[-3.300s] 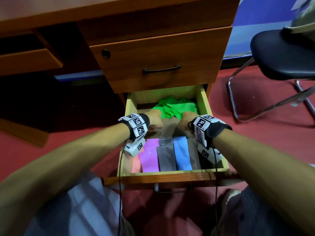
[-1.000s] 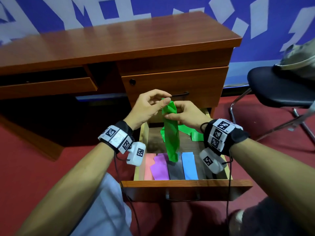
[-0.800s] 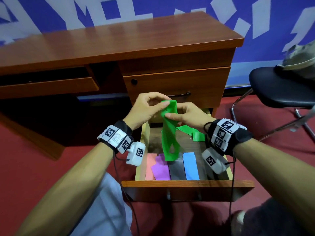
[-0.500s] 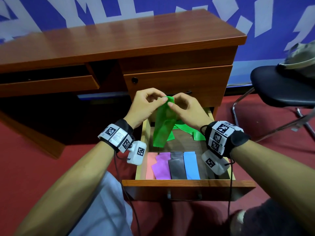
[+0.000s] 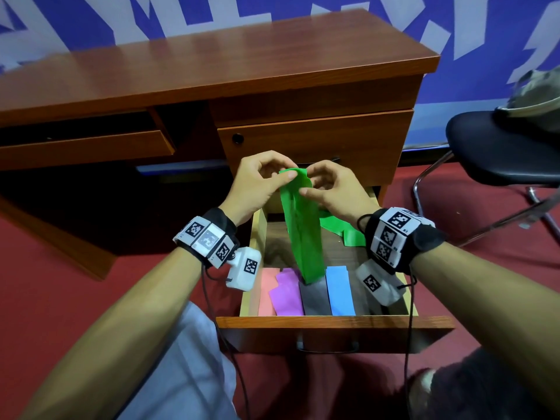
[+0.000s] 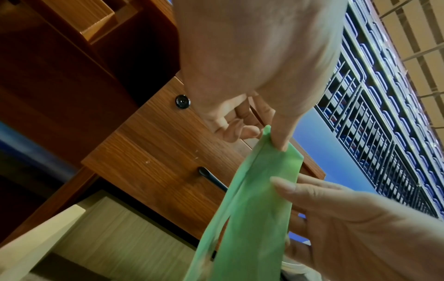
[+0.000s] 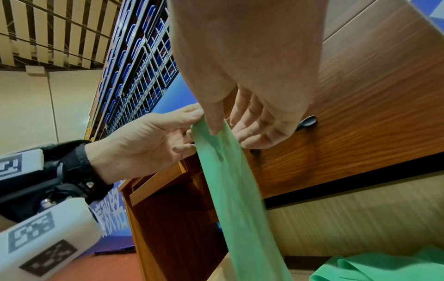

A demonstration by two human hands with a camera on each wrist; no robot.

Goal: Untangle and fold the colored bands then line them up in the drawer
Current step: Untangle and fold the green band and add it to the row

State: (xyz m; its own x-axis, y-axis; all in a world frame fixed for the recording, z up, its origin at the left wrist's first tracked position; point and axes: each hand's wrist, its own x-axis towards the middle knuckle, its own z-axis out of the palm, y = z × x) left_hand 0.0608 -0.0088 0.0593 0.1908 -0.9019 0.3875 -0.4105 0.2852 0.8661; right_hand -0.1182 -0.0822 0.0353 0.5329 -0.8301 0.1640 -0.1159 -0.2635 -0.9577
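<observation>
Left hand (image 5: 254,183) and right hand (image 5: 335,189) are both raised above the open drawer (image 5: 333,324), close together, each with a pinch grip on the top edge of one green band (image 5: 303,234); left grip is thumb against fingertips on the band's upper left corner; right grip takes the upper right edge, thumb (image 6: 288,187) lying across the front face just below the left thumb; remaining fingers of both hands loosely curled behind the band.

Band hangs straight down from the two grips as a long flat strip, slightly creased lengthwise; lower end reaches down over the row in the front of the drawer, above the grey band (image 5: 315,298); contact with it cannot be told.

Below the grips, at the drawer's front, folded bands lie side by side: pink band (image 5: 266,292) under the left wrist, then purple band (image 5: 286,295), grey, blue band (image 5: 339,291); the purple one sits a bit skewed, overlapping the pink.

Behind the right wrist, at the back of the drawer, a second green band (image 5: 345,230) lies loose and crumpled on the drawer floor.

Beyond the grips: the closed upper drawer (image 5: 315,144) of the surface (image 5: 212,68); to the right of the right arm, a black chair (image 5: 500,150) on the red floor (image 5: 60,283).
</observation>
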